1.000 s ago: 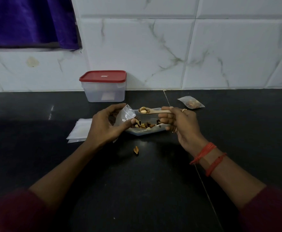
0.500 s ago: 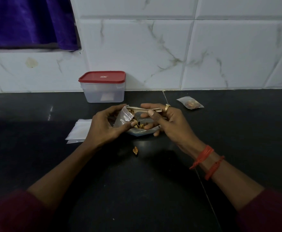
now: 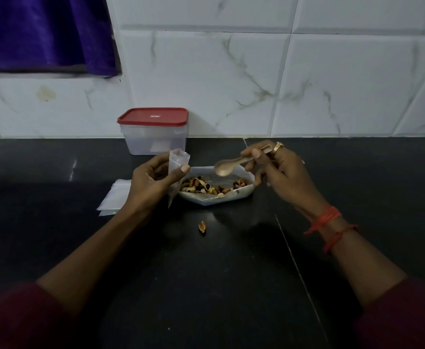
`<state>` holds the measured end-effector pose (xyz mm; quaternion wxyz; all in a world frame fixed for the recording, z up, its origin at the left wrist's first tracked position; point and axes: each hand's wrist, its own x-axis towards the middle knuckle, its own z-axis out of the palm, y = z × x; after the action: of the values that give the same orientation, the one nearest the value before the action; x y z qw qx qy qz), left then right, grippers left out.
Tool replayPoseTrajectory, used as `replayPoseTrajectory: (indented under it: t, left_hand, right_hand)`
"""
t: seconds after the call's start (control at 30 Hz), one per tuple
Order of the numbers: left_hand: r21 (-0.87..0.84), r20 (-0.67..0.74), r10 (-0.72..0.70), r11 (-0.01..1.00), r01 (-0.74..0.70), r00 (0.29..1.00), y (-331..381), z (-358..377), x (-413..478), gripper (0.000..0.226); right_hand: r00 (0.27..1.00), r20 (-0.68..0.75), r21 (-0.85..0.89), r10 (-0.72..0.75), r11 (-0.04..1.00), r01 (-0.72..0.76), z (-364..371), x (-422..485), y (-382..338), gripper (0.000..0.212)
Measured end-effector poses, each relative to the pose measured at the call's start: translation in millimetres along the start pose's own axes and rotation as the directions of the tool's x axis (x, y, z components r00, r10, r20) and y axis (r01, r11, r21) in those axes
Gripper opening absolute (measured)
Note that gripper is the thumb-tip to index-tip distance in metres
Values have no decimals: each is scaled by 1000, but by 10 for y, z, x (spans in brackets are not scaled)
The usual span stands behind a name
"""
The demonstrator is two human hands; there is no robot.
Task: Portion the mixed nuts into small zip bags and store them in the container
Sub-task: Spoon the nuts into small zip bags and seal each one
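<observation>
Head camera: the left hand (image 3: 153,183) is pinching a small zip bag (image 3: 178,161) upright between thumb and fingers, while the right hand (image 3: 280,171) is gripping a spoon (image 3: 231,165) — its bowl hovering just above the mixed nuts (image 3: 206,188) lying in a clear tray (image 3: 245,196). Behind them, the red-lidded container (image 3: 156,138) is standing closed against the wall — a stray nut (image 3: 202,226) is lying on the counter (image 3: 231,285).

Frame centre, above the counter (image 3: 206,285)
Left hand (image 3: 153,183) pinched a small zip bag (image 3: 178,161); right hand (image 3: 280,171) held a spoon (image 3: 227,166) just above the mixed nuts (image 3: 205,188).
</observation>
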<state>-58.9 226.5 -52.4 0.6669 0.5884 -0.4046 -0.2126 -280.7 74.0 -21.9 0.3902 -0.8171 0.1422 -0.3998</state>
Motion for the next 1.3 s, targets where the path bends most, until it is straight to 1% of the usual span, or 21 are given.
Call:
replayPoseTrajectory:
  t: [0.07,0.1,0.23,0.33,0.43,0.47,0.53,0.6,0.67,0.73,0.8,0.83,0.93,1.0,1.07,1.13,1.23,1.3]
  left_hand:
    - [-8,4,-15,1000,15,1000,-7,2,9,49]
    - [-9,7,-20,1000,20,1000,-6,6,8,49]
    - [26,12,-22,999,22,1000,-10,11,10,51]
    - [52,24,-18,999,17,1000,-26,5,12,54]
    - [83,35,-5,997,2,999,-31,-5,12,56]
    - [103,42,5,995,-9,999,-34,-8,15,59]
    - [144,51,19,989,-26,999,-44,-14,22,64]
    - [175,57,29,984,-38,998,-52,-19,28,64]
    - [200,67,40,978,-53,997,-57,-23,26,65]
    - [215,73,48,975,-63,996,-54,-22,26,65]
    - [220,74,50,973,-65,996,-50,-15,28,65]
    - [223,75,50,973,-66,996,-51,-15,26,65]
    - [255,85,51,964,-71,995,-69,-18,26,68]
    - [288,92,49,955,-74,995,-73,-15,20,69]
    - [307,86,59,948,-83,995,-72,-11,14,67]
    - [321,82,71,942,-94,994,-60,-14,11,66]
    - [339,95,73,935,-101,993,-47,-36,26,67]
    - [347,104,67,933,-99,992,-50,-54,34,69]
  right_hand:
    - [994,103,-54,-23,998,29,-50,-2,77,24]
    - [991,130,-68,-30,997,39,-72,2,96,24]
    - [981,185,-80,-60,994,76,-109,23,93,27]
    - [968,232,-165,-96,977,137,-9,-9,104,25]
    - [970,214,-297,-117,938,179,65,-22,135,24]
    - [971,201,-317,-129,929,189,63,-18,133,23]
    - [972,189,-265,-142,945,190,51,-14,117,23]
    - [966,218,-197,-141,963,185,56,-18,98,25]
    - [956,254,-211,-147,956,203,80,-21,81,25]
    - [961,216,-237,-174,945,225,91,-22,71,23]
    - [972,148,-193,-183,958,210,74,-22,62,22]
    - [974,143,-166,-175,966,198,65,-22,54,23]
    - [969,210,-152,-132,974,166,79,-31,23,23]
    - [967,213,-220,-137,958,184,95,-31,39,23]
    - [966,199,-344,-167,911,228,109,-30,81,22]
    - [966,176,-392,-191,886,247,124,-34,99,21]
    - [966,125,-327,-227,910,256,137,-41,58,22]
    - [968,145,-260,-205,936,237,144,-54,19,23]
